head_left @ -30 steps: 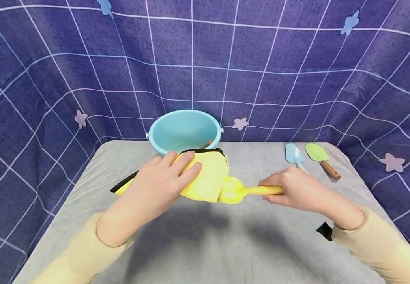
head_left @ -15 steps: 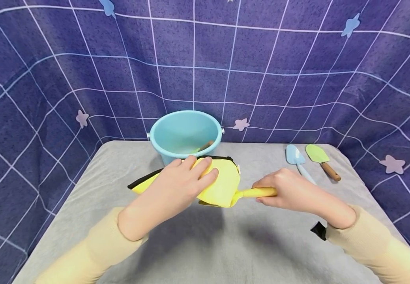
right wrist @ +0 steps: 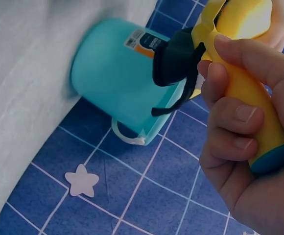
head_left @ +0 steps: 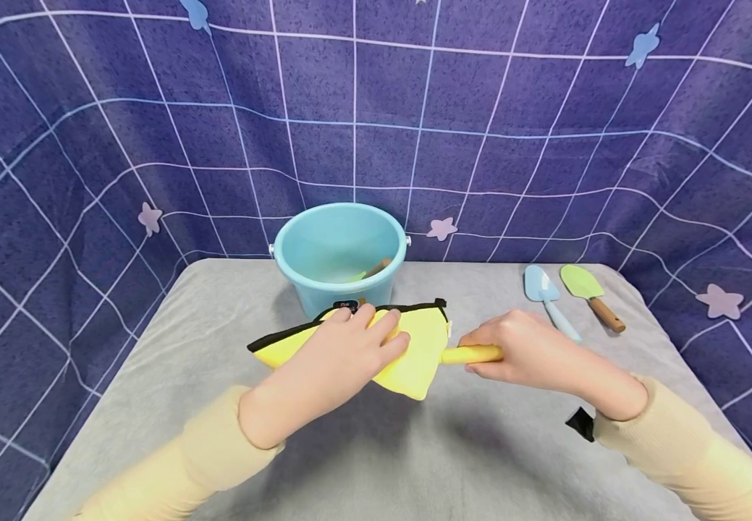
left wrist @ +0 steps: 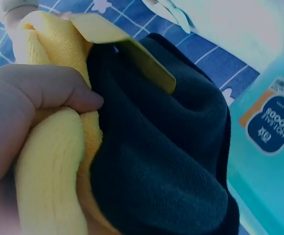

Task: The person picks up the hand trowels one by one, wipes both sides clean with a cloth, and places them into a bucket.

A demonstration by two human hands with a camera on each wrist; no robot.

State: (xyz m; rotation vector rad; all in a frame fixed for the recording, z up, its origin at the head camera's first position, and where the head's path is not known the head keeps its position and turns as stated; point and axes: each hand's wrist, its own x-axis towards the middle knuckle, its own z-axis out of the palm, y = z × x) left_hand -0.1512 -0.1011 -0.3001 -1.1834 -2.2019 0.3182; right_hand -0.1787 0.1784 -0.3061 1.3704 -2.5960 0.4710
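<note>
My left hand (head_left: pixel 339 354) grips a cloth (head_left: pixel 423 347), yellow on one face and dark on the other with a black edge. It wraps the blade end of a yellow hand trowel. In the left wrist view, the trowel's flat yellow blade (left wrist: pixel 147 61) sticks out over the cloth's dark face (left wrist: pixel 161 161). My right hand (head_left: pixel 528 347) holds the trowel by its yellow handle (head_left: pixel 473 354), fingers curled round it; a dark blue-green cap (right wrist: pixel 273 159) tips the handle. Both hands are raised over the table, in front of the bucket. From the head view, the cloth hides the blade.
A light blue bucket (head_left: pixel 315 300) stands at the table's back; inside is a brown-handled tool (head_left: pixel 378 268). To the right lie a blue trowel (head_left: pixel 541 284) and a green trowel (head_left: pixel 582 284) with a brown handle. Purple gridded fabric (head_left: pixel 480 108) rises behind the grey-covered table (head_left: pixel 232 304).
My left hand has slid the cloth rightward and slightly nearer along the trowel, covering the blade up to the handle. The right hand has shifted slightly left, still holding the handle.
</note>
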